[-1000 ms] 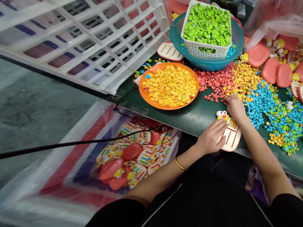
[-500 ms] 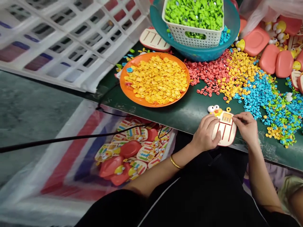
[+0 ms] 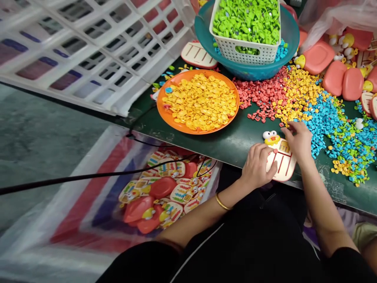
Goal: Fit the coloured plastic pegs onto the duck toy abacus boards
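Note:
My left hand (image 3: 257, 165) is closed on the left edge of a cream toy board (image 3: 284, 167) with red grooves, a small picture panel and a yellow duck head with bulging white eyes (image 3: 271, 136). A tiny red piece (image 3: 275, 151) shows at my left fingertips, on or just above the board. Over the board's upper right corner, my right hand (image 3: 299, 142) reaches toward the loose pieces, thumb and forefinger slightly apart. Just beyond those fingertips lies a small red piece (image 3: 282, 124) on the green table. The board's right edge is partly hidden by my right hand.
An orange plate (image 3: 161, 112) holds yellow pieces. Behind it stand a teal basin (image 3: 203, 35) and a white basket (image 3: 228, 47) of green pieces. Red pieces (image 3: 262, 94), yellow and blue ones spread rightward. A white crate (image 3: 118, 106) and a black cable (image 3: 88, 175) are at left.
My right hand has left the board's right edge and moved up and left toward the loose pieces. A red piece now shows by my left fingertips. The view has shifted slightly.

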Demonstrator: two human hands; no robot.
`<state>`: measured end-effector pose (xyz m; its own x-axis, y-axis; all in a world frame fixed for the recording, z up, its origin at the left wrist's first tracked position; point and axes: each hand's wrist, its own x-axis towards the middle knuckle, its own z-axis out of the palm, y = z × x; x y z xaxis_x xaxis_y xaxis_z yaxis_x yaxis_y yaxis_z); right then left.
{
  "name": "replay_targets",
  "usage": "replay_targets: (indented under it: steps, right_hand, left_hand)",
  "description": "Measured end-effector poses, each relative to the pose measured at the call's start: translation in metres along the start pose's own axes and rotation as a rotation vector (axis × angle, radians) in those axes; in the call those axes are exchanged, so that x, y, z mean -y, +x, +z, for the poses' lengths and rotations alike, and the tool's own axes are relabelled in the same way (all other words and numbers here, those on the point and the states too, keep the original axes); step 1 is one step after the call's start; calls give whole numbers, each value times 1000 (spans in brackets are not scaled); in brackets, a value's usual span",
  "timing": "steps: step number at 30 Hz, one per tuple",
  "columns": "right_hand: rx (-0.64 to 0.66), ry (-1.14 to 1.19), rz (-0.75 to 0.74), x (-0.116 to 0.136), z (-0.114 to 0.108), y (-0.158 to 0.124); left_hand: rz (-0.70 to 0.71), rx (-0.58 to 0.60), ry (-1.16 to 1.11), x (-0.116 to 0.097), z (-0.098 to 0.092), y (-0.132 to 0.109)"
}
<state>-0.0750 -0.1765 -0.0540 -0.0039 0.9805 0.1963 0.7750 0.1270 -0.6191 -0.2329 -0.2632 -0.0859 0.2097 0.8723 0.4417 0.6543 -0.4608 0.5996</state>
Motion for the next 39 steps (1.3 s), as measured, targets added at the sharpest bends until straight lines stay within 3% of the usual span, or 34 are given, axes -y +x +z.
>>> replay_targets:
  steps: [2, 4, 7, 11, 15, 18, 21, 25, 27, 29, 31, 33, 36, 39]
  right_hand:
    - [59, -70, 1, -3, -2, 17]
    - [96, -25, -18, -8, -10, 16]
    - [45, 163, 36, -18, -29, -13]
    - [-91, 207, 143, -25, -36, -41]
    - [-106, 96, 87, -12, -23, -20]
    - [14, -84, 56, 1, -15, 3]
    - [163, -287, 128, 8, -11, 12]
    - [292, -288, 179, 4, -6, 12]
    - [248, -210, 177, -1, -6, 13]
    - [111, -123, 172, -5, -12, 12]
    - [-46, -24, 137, -8, -24, 5]
    - [-98, 64, 74, -8, -38, -10]
    - [3, 86, -11, -7, -52, -39]
    - [83, 59, -60, -7, -47, -56]
  left_hand:
    - [33, 39, 53, -1, -2, -1]
    - [88, 102, 75, -1, -4, -1]
    - [128, 144, 24, 0, -5, 0]
    - [72, 65, -16, 2, -3, 1]
    - [41, 19, -16, 3, -1, 1]
    - [26, 12, -24, 5, -1, -1]
    - [31, 27, -25, 6, -5, -3]
    - [115, 98, -43, 5, -12, -1]
    - [155, 156, -71, 4, -15, 1]
    - [172, 193, -87, 4, -16, 3]
    - [165, 184, -83, 2, -15, 3]
    - [130, 137, -64, 0, -12, 3]
    - [58, 85, -30, -4, -8, 3]
    - [21, 102, -14, -5, -6, 4]
